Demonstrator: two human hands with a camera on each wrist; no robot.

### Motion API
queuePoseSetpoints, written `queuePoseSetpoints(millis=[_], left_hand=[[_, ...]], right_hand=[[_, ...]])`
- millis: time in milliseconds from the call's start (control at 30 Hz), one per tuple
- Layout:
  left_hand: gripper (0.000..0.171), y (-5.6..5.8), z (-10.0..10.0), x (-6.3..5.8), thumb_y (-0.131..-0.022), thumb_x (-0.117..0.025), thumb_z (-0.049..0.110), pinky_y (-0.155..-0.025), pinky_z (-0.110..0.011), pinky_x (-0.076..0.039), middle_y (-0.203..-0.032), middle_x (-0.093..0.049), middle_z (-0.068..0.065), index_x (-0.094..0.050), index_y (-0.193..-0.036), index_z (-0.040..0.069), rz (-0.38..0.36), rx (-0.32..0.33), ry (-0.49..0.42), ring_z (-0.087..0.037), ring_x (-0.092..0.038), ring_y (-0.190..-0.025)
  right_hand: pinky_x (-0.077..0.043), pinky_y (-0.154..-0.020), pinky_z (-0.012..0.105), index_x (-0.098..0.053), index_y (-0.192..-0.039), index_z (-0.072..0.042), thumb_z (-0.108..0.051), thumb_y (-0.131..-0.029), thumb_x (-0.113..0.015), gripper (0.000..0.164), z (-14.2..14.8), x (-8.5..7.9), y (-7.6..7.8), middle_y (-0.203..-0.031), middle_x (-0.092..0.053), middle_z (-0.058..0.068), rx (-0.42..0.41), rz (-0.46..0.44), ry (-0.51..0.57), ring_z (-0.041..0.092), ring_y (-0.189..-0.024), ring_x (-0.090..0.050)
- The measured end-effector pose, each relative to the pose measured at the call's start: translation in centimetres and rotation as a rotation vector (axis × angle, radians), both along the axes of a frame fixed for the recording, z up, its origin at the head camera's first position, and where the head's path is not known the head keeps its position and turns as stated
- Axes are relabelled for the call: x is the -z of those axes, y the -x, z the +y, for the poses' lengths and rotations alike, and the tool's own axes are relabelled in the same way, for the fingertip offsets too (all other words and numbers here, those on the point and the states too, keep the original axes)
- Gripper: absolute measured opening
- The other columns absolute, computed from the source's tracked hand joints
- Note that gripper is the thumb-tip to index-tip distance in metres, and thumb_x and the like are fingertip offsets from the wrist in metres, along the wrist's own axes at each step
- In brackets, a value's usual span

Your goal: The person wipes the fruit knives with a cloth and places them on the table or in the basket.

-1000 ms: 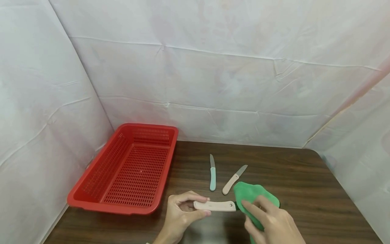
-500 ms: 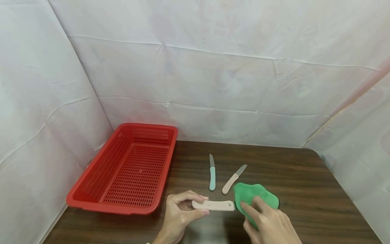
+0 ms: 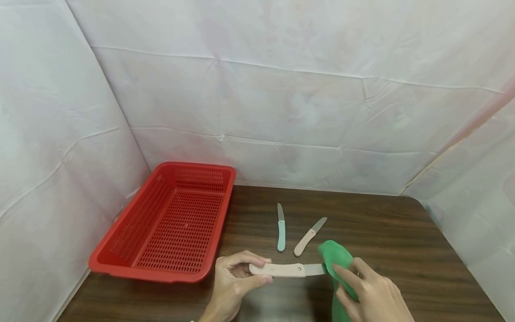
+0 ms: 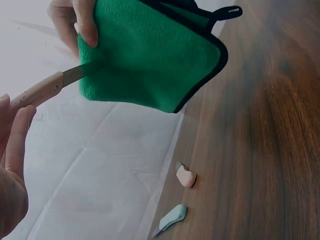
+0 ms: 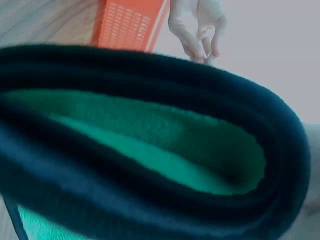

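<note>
My left hand [image 3: 235, 284] pinches the end of a knife [image 3: 279, 270] with a pale pink handle, held level above the table with its blade pointing right. My right hand [image 3: 372, 288] grips a folded green cloth [image 3: 338, 257] with dark edging around the far part of that blade. The blade's tip is hidden in the cloth, while its part near the handle shows bare. In the left wrist view, the blade enters the fold of the cloth [image 4: 145, 60] beside the right hand's fingers [image 4: 87, 25]. The cloth's dark hem fills most of the right wrist view.
Beyond the hands, a knife with a light blue handle [image 3: 281, 235] and another with a pink handle [image 3: 304, 243] lie on the dark wooden table [image 3: 394, 237]. A red perforated basket [image 3: 219, 228] stands at the left. White sheets [image 3: 281, 112] enclose the back and sides.
The cloth and right hand have shifted right along the blade, uncovering its part near the handle. My left hand has moved slightly left with the knife.
</note>
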State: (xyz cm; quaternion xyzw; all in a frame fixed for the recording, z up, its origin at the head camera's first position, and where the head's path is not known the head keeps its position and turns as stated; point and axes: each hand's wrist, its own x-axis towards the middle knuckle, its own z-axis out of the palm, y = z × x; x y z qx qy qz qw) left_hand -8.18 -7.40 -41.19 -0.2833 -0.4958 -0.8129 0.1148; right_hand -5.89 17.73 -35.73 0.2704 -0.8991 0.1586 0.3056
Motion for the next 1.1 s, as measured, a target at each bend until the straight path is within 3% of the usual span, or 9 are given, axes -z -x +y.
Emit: queuePoseSetpoints(millis=[167,400,533,700,1100], left_hand=[[0.026,0.0,-0.1,-0.2,-0.062,-0.065,-0.020,-0.059,-0.033,-0.055,-0.086,-0.058,-0.030,-0.060,-0.086,-0.010,-0.027,0.007,0.001,-0.029,-0.062,-0.078],[0.027,-0.1,-0.3,-0.2,-0.062,-0.066,-0.019,-0.059,-0.031,-0.055,-0.086,-0.060,-0.025,-0.061,-0.087,-0.009,-0.025,0.006,0.033,-0.027,-0.062,-0.079],[0.026,0.0,-0.4,-0.1,-0.063,-0.066,-0.018,-0.058,-0.031,-0.055,-0.086,-0.060,-0.025,-0.061,-0.087,-0.010,-0.023,0.008,0.050,-0.025,-0.062,-0.078],[0.025,0.0,-0.5,-0.1,-0.063,-0.067,-0.017,-0.056,-0.031,-0.055,-0.086,-0.060,-0.026,-0.061,-0.086,-0.010,-0.025,0.009,0.068,-0.023,-0.062,-0.076],[0.024,0.0,-0.5,0.1,-0.063,-0.067,-0.016,-0.055,-0.032,-0.055,-0.087,-0.059,-0.028,-0.060,-0.086,-0.011,-0.048,0.007,0.097,-0.022,-0.062,-0.074]], right_hand=[[-0.016,-0.036,0.004,-0.069,-0.084,-0.011,-0.043,-0.089,-0.028,0.052,0.9,0.0,0.1,-0.073,-0.044,-0.012,0.018,0.015,0.055,-0.011,-0.047,-0.021],[-0.020,-0.038,0.004,-0.068,-0.089,-0.011,-0.022,-0.079,-0.051,0.022,1.6,-0.6,-0.3,-0.074,-0.044,-0.014,0.048,-0.010,0.109,-0.009,-0.048,-0.026],[-0.021,-0.036,0.006,-0.068,-0.086,-0.009,-0.025,-0.081,-0.050,0.024,1.7,-1.1,-0.3,-0.072,-0.044,-0.013,0.049,0.031,0.130,-0.008,-0.047,-0.026],[-0.020,-0.036,0.006,-0.068,-0.084,-0.008,-0.038,-0.089,-0.038,0.043,1.7,-1.9,-0.1,-0.071,-0.046,-0.011,0.012,0.096,0.150,-0.008,-0.046,-0.027],[-0.017,-0.038,0.003,-0.068,-0.084,-0.007,-0.036,-0.090,-0.038,0.042,0.4,-3.2,-0.4,-0.071,-0.047,-0.009,-0.045,0.130,0.170,-0.010,-0.047,-0.025]])
